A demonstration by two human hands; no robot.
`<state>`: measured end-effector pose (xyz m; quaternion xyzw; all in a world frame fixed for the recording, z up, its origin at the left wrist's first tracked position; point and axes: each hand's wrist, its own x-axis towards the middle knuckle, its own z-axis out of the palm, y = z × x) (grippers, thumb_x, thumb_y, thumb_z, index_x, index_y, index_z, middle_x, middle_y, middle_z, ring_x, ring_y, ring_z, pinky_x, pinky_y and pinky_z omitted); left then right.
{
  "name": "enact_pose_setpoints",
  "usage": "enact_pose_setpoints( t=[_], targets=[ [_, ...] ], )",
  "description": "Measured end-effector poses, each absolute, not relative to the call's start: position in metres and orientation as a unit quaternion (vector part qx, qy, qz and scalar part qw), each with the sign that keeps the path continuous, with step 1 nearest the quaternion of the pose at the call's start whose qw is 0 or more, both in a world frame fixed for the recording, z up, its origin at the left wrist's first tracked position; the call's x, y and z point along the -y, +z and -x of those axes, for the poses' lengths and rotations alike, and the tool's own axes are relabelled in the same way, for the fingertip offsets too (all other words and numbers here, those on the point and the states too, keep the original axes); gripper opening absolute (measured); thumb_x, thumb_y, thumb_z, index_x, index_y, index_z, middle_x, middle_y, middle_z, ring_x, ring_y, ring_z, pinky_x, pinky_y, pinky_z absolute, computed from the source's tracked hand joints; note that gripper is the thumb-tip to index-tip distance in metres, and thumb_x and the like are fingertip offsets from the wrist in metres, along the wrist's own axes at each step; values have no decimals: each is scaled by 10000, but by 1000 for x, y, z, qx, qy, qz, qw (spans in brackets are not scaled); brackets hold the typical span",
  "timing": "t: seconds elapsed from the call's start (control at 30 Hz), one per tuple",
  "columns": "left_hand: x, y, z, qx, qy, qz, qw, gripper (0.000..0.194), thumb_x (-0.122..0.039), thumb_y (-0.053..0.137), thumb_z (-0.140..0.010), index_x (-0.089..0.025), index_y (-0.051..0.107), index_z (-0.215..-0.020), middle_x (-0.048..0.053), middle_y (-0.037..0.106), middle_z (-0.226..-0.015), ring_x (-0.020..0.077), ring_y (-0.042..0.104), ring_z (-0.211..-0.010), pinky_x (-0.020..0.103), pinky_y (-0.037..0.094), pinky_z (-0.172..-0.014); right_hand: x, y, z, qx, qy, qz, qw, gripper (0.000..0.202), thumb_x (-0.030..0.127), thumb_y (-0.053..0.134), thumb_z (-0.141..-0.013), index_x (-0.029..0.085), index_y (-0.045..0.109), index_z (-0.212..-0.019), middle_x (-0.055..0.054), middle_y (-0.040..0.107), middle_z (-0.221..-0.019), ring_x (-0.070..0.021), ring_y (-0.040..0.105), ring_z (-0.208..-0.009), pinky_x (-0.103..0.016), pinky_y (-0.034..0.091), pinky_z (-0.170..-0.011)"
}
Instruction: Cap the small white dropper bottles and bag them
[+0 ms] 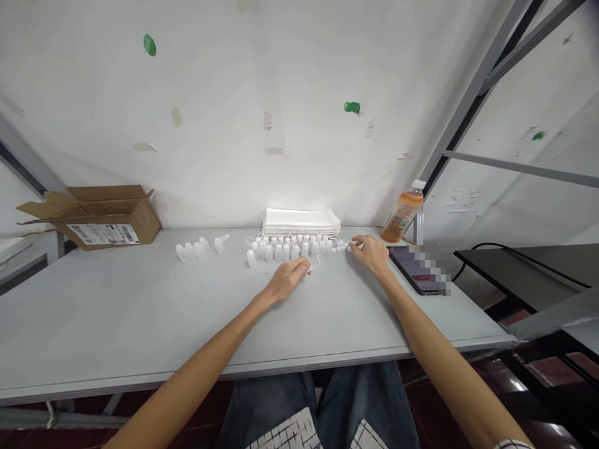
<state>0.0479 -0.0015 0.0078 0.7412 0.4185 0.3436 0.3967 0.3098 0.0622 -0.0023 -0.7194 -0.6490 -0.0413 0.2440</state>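
Observation:
My left hand [289,279] is closed around a small white piece, with a thin white loop [316,262] showing past its fingertips. In front of it, several small white bottles [278,252] stand upright in rows. My right hand [370,251] reaches the small white pieces [340,246] at the right end of the rows; its fingers are pressed together, and what they hold, if anything, is too small to name. One bottle [251,259] stands slightly forward of the rows at their left end.
Several translucent white pieces [198,249] lie left of the bottles. A stack of white sheets [302,221] rests against the wall. An open cardboard box [100,218] is at the back left. An orange drink bottle [403,212] and a phone [417,270] are on the right.

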Motion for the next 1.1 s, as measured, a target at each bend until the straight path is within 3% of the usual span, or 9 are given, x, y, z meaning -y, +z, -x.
enact_pose_setpoints(
  t=[0.13,0.2,0.3,0.47,0.67,0.77,0.87,0.97,1.1],
  targets=[
    [-1,8,-50,-431,362,-713,420,455,-534,425,-899,-182,383,-614,-28,361,-611,103,328,-552,251,259,-518,-63,-4,-306,672,-44,713,194,279,295,512,-852,229,744,-993,-70,723,-1019,-229,640,-914,-271,354,-622],
    [-2,7,-51,-440,364,-720,394,466,-524,505,-861,-181,351,-587,-45,275,-584,92,266,-538,252,212,-517,-61,-2,-304,673,-40,715,185,270,274,515,-838,228,750,-963,-68,732,-995,-233,643,-903,-271,338,-613],
    [-4,5,-51,-447,364,-730,366,420,-464,580,-815,-174,390,-578,-54,263,-572,87,253,-543,249,193,-526,-57,1,-299,681,-29,713,166,240,284,532,-818,217,748,-898,-68,740,-923,-233,646,-861,-272,319,-595],
    [-5,1,-50,-445,358,-742,351,318,-396,578,-794,-170,465,-600,-56,330,-559,90,315,-539,236,259,-530,-53,3,-292,690,-25,711,136,203,254,538,-798,211,719,-878,-70,735,-845,-234,648,-813,-267,306,-584],
    [-6,-1,-50,-428,346,-758,351,182,-296,526,-799,-167,618,-710,6,645,-753,159,570,-720,267,426,-658,-50,2,-289,712,-27,693,106,308,196,524,-795,196,697,-1050,-92,739,-918,-259,655,-890,-282,345,-640],
    [-6,-2,-51,-425,353,-763,336,182,-287,528,-807,-173,646,-729,21,689,-826,177,606,-787,276,439,-694,-48,2,-288,722,-28,686,86,297,181,505,-798,180,722,-1001,-116,735,-942,-272,654,-902,-293,350,-649],
    [-6,-2,-52,-430,337,-760,351,271,-354,526,-842,-168,603,-660,17,668,-729,157,580,-692,265,414,-644,-46,4,-289,733,-22,676,81,283,146,499,-782,182,729,-943,-113,733,-930,-264,653,-874,-293,341,-635],
    [-5,-2,-52,-444,313,-764,349,382,-429,500,-871,-176,481,-585,-18,545,-579,121,466,-552,249,334,-557,-41,8,-291,744,1,657,121,213,173,520,-805,176,716,-887,-97,726,-909,-244,640,-844,-287,348,-633],
    [-5,-3,-52,-483,291,-787,250,343,-421,482,-880,-197,419,-629,-33,445,-560,136,429,-554,257,272,-549,-31,17,-282,748,172,569,295,196,338,578,-837,179,686,-875,-47,695,-789,-180,598,-693,-282,405,-633]
  ],
)
